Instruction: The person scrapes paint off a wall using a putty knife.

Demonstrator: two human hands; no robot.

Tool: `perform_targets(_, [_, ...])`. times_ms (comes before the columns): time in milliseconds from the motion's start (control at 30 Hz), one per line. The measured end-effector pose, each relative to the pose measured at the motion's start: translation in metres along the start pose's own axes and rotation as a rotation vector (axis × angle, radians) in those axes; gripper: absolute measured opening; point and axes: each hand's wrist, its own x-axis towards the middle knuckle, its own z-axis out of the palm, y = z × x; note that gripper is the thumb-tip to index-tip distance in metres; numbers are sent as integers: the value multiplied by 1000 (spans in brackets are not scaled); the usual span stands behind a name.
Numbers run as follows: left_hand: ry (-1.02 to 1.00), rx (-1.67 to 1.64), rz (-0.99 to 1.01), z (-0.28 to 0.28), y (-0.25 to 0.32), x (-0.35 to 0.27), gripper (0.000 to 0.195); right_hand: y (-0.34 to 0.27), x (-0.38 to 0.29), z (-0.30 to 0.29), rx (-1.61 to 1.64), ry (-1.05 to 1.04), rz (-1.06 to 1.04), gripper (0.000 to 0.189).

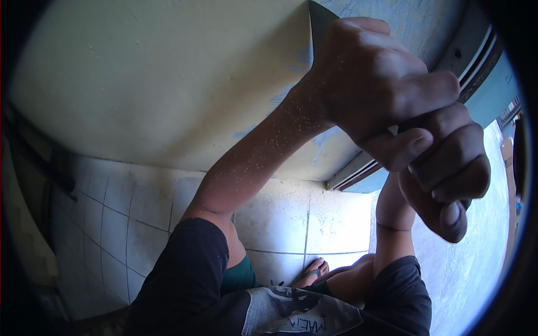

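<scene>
My left hand (386, 88) is closed around a wide, dark-bladed scraper (321, 31), just behind its blade. The blade's pale straight edge lies against the painted wall (168, 84). My right hand (449, 159) is closed lower down, touching the left, and a dark end of the handle shows beside its thumb. Most of the handle is hidden by the fingers. Bluish grey patches show through the cream paint near my left wrist, and pale flecks are scattered over my left forearm.
A metal frame with a track (353, 172) runs along the wall's right edge. Pale floor tiles (273, 222) lie below, with dust by the wall's foot. My sandalled foot (314, 271) stands on them. A dark bar-like object (38, 155) is at far left; bright light falls at right.
</scene>
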Motion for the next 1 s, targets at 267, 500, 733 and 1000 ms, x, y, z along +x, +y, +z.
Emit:
perform_targets(267, [-54,-147,18,-10,5,7,62,1,14,16,-20,94,124,21])
perform_targets(500, [-139,-81,-69,-10,11,0,59,3,17,16,15,110,164,22])
perform_targets(733, [-59,-8,-99,-5,11,-4,53,-1,13,17,-38,173,130,25])
perform_targets(1000, [-49,-88,-69,0,13,-7,63,-10,12,22,-76,122,163,25])
